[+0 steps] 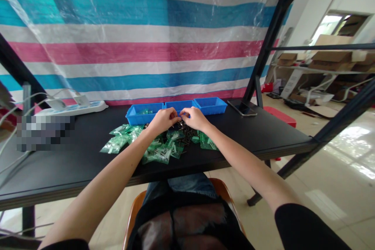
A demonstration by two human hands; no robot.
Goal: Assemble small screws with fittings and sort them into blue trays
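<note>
My left hand (163, 119) and my right hand (194, 118) meet in front of the blue bins, fingertips close together in a pinch. Whatever they hold between them is too small to make out. Just below lies a pile of dark screws (185, 136), partly covered by my hands. Small green plastic bags (158, 153) with pale pieces inside lie under and around my left forearm. More green bags (206, 141) are by my right wrist. Behind the hands stand a left blue bin (132, 118) with a green bag in it, a middle blue bin (179, 104) and a right blue bin (211, 106).
A phone (242, 107) lies on the black table (252, 134) to the right. A white power strip (95, 107) with plugs and cables is at the left back. Striped sheeting (164, 54) hangs behind, between black metal posts (265, 43). A red stool (279, 116) stands beyond.
</note>
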